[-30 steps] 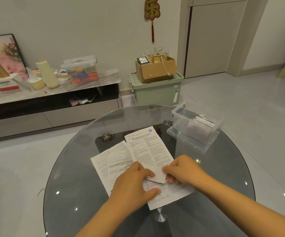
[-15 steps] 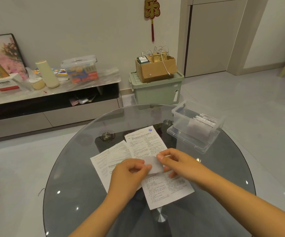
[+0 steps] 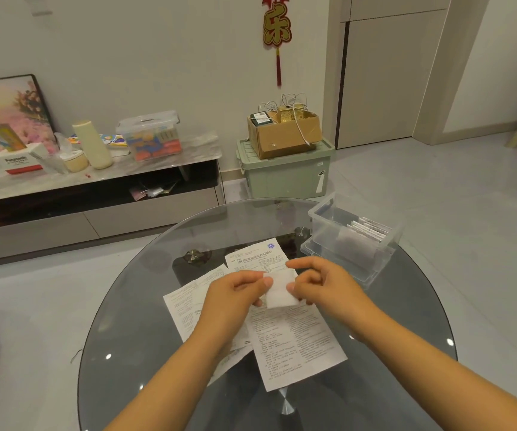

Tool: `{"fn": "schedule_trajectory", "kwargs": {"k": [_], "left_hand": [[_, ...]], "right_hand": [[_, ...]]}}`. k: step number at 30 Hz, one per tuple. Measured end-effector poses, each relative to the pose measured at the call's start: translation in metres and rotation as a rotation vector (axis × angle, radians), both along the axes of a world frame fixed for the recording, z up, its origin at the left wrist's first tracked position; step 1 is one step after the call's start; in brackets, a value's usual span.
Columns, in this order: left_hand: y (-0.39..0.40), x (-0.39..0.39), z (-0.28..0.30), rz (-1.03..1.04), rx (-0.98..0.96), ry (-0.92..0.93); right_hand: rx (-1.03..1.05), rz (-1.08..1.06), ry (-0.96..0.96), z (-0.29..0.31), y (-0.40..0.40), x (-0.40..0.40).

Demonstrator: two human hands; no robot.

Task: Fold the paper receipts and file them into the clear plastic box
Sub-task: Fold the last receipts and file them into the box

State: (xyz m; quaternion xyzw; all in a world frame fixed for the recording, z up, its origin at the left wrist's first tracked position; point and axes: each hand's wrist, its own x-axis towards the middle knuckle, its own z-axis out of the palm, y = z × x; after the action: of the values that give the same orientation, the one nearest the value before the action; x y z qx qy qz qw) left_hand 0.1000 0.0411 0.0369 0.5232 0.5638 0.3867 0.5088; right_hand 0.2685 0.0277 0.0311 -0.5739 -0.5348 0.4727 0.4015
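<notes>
folded receipt [image 3: 279,290], now lifted off the printed sheets [image 3: 294,346], is being pinched by left hand [image 3: 235,297] and right hand [image 3: 319,287], ready for filing in the clear plastic box [image 3: 352,241] at two o'clock.

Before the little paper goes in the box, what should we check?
1. Both hands hold the folded receipt: left hand and right hand pinch it: ok.
2. Fold finished and flat: cannot tell.
3. Clear plastic box is open on top: ok.
4. Room left in the box, beside the filed receipts: ok.
5. Path from hands to box is free: ok.
</notes>
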Motion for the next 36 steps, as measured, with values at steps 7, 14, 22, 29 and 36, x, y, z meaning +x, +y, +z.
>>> {"fn": "schedule_trajectory", "kwargs": {"k": [7,14,22,29,36], "left_hand": [[0.033,0.041,0.011,0.018,-0.101,-0.187],[0.06,0.088,0.022,-0.063,-0.133,-0.36],[0.098,0.151,0.024,-0.366,0.462,0.261],[0.126,0.186,0.008,-0.746,0.831,0.906],[0.129,0.19,-0.002,-0.794,0.873,1.022]], "right_hand": [[0.004,-0.259,0.105,0.018,0.014,0.029],[0.126,-0.396,0.123,0.032,0.032,0.056],[0.377,-0.795,-0.141,0.028,0.06,0.118],[0.459,-0.739,-0.587,0.014,0.074,0.14],[0.308,-0.645,-0.825,0.005,0.082,0.135]]}}
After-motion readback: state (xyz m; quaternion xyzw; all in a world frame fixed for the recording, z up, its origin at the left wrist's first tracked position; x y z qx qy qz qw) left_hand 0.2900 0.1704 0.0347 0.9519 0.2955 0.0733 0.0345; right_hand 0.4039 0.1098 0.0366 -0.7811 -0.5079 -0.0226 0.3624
